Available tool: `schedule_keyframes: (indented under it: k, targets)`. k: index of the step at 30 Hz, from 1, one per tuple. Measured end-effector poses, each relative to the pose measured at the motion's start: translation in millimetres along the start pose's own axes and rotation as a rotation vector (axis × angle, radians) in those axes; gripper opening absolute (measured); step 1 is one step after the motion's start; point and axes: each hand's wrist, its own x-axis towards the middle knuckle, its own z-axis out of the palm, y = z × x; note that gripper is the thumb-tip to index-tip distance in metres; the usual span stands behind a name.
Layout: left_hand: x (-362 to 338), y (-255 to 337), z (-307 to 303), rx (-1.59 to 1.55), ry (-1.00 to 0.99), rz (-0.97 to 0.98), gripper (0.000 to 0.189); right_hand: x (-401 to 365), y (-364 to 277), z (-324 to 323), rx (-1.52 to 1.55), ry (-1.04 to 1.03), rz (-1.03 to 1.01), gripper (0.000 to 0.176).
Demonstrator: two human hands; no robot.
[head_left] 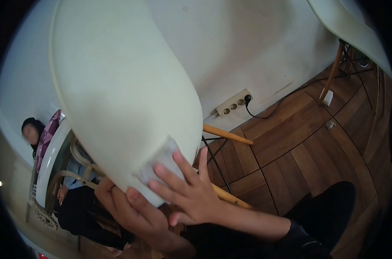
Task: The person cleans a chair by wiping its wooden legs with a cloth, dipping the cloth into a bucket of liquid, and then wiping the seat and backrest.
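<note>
A cream-white moulded chair (131, 77) is tipped up close in front of me and fills the middle left of the view. My left hand (137, 211) grips its lower edge, the thumb over the surface and the fingers curled round the side. My right hand (189, 190) presses a flat, whitish rectangular sponge (157, 159) against the chair's surface near that edge. The right fingers are spread over the sponge, holding it against the chair, with the little part of the palm raised. Part of the sponge is hidden under the fingers.
A power strip (234, 103) with a black plug lies along the white wall (265, 47). Its cable crosses the wooden floor (291, 159). Another pale chair (355, 32) stands upper right. At left, a person (77, 203) sits behind a white-edged table (53, 162).
</note>
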Motion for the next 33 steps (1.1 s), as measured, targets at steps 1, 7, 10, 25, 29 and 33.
schedule_keyframes:
  k: [1, 7, 10, 25, 29, 33]
  targets:
    - [0, 1, 0, -0.004, -0.014, 0.004, 0.042, -25, -1, 16, -0.001, 0.004, 0.014, 0.073]
    - [-7, -3, -6, 0.058, -0.05, -0.123, 0.045, -63, 23, 53, -0.079, 0.062, 0.015, 0.07]
    - [-9, -4, -5, 0.116, -0.024, -0.092, 0.046, -8, 39, 14, 0.203, 0.121, 0.291, 0.067]
    - [-9, 5, 7, 0.079, 0.189, -0.286, 0.048, -19, 57, 21, -0.133, 0.064, -0.033, 0.08]
    - [-12, 0, 4, 0.11, 0.163, -0.271, 0.049, 8, 118, 13, 0.488, 0.028, 0.586, 0.066]
    - [-13, -1, 7, 0.165, 0.215, -0.341, 0.052, 4, 89, 21, 0.757, 0.152, 0.669, 0.071]
